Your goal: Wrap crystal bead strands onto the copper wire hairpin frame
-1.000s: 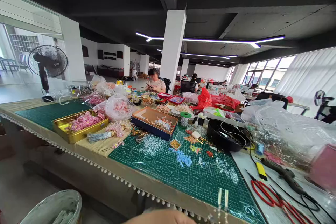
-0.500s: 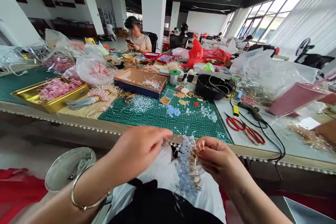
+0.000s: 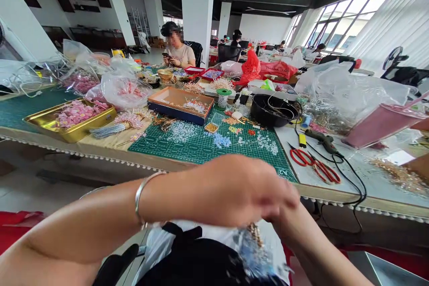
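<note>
The person's left hand lay blurred across the right hand, its fingers seemingly curled, though the blur made that hard to judge; the right's grip was hidden. The pale blue beaded spray sat just below both, against a white cloth.

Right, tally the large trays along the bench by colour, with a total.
Gold metal tin tray: 1
Orange rectangular cardboard tray: 1
Red rectangular trays: 2
Total: 4
</note>
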`<state>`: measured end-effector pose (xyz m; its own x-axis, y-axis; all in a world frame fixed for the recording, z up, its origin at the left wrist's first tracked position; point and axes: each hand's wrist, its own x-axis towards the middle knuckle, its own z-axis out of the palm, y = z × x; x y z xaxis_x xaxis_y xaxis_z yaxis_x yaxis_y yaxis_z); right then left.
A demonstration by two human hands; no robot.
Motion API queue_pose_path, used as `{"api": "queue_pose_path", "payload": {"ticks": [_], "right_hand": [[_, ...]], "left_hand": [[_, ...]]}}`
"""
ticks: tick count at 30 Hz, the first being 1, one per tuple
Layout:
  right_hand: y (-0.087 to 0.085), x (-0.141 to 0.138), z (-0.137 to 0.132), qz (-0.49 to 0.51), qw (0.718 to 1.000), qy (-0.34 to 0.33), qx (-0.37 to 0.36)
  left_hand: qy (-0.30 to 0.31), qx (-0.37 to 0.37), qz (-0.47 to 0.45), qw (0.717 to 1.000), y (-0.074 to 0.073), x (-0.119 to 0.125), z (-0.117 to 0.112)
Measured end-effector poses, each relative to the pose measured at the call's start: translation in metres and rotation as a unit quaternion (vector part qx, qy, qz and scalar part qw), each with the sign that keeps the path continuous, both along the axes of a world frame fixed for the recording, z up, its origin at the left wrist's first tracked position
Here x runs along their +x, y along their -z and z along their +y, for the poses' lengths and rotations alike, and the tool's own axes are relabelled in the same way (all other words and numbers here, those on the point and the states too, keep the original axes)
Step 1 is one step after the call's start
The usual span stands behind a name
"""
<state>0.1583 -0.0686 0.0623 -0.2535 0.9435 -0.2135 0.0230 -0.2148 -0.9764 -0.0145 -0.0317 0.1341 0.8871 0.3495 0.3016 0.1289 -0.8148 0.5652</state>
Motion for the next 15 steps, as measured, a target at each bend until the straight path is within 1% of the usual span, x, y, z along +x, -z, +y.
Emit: {"api": "queue_pose_path", "payload": {"ticks": [1, 2, 3, 4, 6, 8, 9, 10, 11, 12, 13, 14, 15], "right_hand": [[-0.001, 0.001, -0.004, -0.010, 1.000, -0.013, 0.021], [-0.002, 0.003, -0.008, -0.020, 0.998, -0.024, 0.045], [-0.002, 0.006, -0.013, -0.029, 0.996, -0.030, 0.074], [-0.001, 0.008, -0.016, -0.038, 0.993, -0.027, 0.106], [0.002, 0.011, -0.020, -0.053, 0.985, 0.005, 0.162], [0.007, 0.012, -0.018, -0.087, 0.971, 0.081, 0.208], [0.010, 0.011, -0.015, -0.114, 0.958, 0.125, 0.232], [0.013, 0.010, -0.010, -0.146, 0.943, 0.165, 0.251], [0.016, 0.009, -0.005, -0.181, 0.927, 0.195, 0.265], [0.019, 0.007, 0.001, -0.216, 0.912, 0.213, 0.275], [0.022, 0.005, 0.006, -0.246, 0.904, 0.214, 0.278], [0.023, 0.004, 0.010, -0.271, 0.900, 0.199, 0.276], [0.025, 0.002, 0.012, -0.292, 0.900, 0.177, 0.272]], "left_hand": [[-0.036, -0.114, -0.032, 0.992, 0.001, -0.002, 0.011], [-0.054, -0.234, -0.052, 0.969, 0.004, -0.004, 0.021], [-0.069, -0.341, -0.071, 0.935, 0.011, -0.005, 0.030], [-0.087, -0.425, -0.090, 0.896, 0.021, -0.005, 0.036], [-0.129, -0.546, -0.117, 0.819, 0.048, -0.005, 0.038], [-0.144, -0.635, -0.126, 0.748, 0.077, -0.003, 0.029], [-0.141, -0.669, -0.124, 0.719, 0.089, -0.002, 0.022], [-0.135, -0.691, -0.118, 0.700, 0.098, -0.002, 0.013], [-0.116, -0.713, -0.111, 0.683, 0.105, -0.003, 0.005], [-0.085, -0.730, -0.110, 0.669, 0.108, -0.004, -0.003], [-0.046, -0.743, -0.117, 0.657, 0.108, -0.006, -0.010], [-0.002, -0.750, -0.132, 0.648, 0.106, -0.009, -0.015], [0.038, -0.747, -0.154, 0.646, 0.101, -0.012, -0.018]]}}
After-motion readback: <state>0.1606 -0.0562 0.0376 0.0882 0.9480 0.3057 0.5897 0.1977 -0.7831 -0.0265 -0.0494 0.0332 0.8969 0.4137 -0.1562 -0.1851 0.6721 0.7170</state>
